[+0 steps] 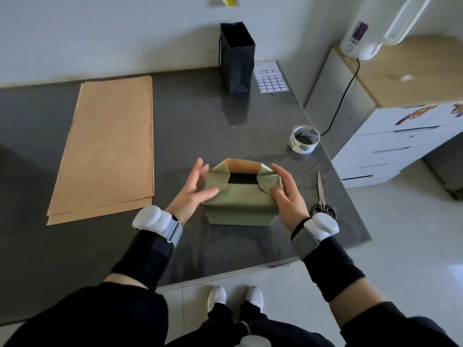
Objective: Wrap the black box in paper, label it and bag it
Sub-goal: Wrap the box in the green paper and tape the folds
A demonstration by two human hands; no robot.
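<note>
Since the black box [242, 178] shows through a gap on top, entry reads: green paper [238, 204] wrap, unfinished, upright on the surface [200, 121]. Right hand [290, 196]: pinching the box's right flap inward. Left hand [190, 194]: released, fingers straight, thumb touching the box's left side. Advised: crease left flap to match, square corners, then tape. Tape roll [304, 140]: beyond the box, rightward.

Green paper [238, 199], black box [242, 178], tan sheets [107, 146], black bag [236, 58].
</note>
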